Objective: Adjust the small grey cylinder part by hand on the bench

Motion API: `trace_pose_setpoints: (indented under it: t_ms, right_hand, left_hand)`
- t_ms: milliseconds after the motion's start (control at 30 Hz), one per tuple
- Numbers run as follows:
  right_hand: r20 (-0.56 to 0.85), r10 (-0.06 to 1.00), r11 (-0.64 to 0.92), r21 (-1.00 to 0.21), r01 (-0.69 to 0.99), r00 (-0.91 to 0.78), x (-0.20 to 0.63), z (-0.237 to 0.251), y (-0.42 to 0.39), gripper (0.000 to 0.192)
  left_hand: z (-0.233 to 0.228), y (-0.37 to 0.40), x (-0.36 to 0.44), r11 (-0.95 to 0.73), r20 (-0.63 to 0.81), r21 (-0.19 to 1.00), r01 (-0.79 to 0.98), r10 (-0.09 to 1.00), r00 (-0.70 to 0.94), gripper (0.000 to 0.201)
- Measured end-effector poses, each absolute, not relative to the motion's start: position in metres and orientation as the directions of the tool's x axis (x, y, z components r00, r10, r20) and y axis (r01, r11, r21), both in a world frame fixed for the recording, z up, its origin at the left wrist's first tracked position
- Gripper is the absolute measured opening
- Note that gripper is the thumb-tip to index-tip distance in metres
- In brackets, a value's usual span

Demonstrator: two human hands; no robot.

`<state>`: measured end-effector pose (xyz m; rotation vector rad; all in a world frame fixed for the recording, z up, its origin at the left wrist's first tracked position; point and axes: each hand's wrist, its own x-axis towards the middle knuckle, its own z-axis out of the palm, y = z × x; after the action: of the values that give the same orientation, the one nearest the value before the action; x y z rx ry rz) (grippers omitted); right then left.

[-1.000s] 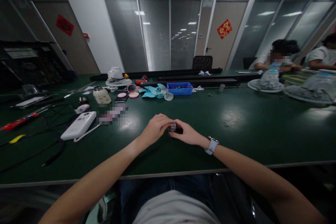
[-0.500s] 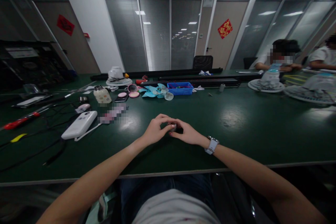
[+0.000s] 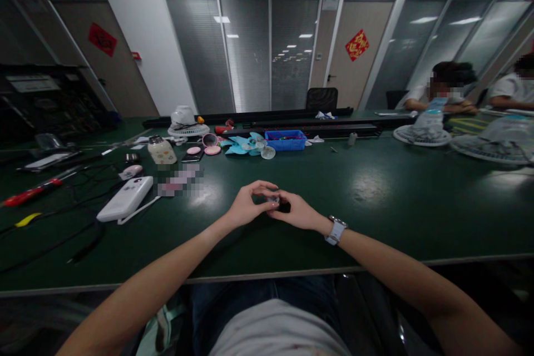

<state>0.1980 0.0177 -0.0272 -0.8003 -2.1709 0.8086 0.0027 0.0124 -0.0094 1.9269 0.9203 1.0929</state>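
A small grey part (image 3: 273, 199) (probably stiff, best pinched by its sides) is held over the bench (image 3: 317, 181) by fingers of the right hand (image 3: 298, 212); any grip by the curled left hand (image 3: 246, 206) cannot be told.

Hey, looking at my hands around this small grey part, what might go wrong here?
The small grey part is mostly hidden between the left hand and right hand, so a slip might go unnoticed. If dropped, it could skitter toward the near edge of the green table. The left forearm might snag the black cable if it swings left.
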Motion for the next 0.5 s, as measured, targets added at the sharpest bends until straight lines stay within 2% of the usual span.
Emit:
trace_pose_setpoints:
  t_ms: [333, 500]
  right_hand:
    - [0.399, 0.721, 0.652, -0.667, 0.361, -0.566, 0.200, -0.015, 0.010, 0.036]
    - [0.410, 0.741, 0.646, -0.651, 0.398, -0.532, 0.200, -0.013, 0.008, 0.037]
  left_hand:
    - [-0.011, 0.013, 0.003, -0.473, 0.387, 0.858, 0.202, 0.852, 0.353, 0.045]
    - [-0.006, 0.008, 0.004, -0.494, 0.406, 0.843, 0.215, 0.845, 0.349, 0.033]
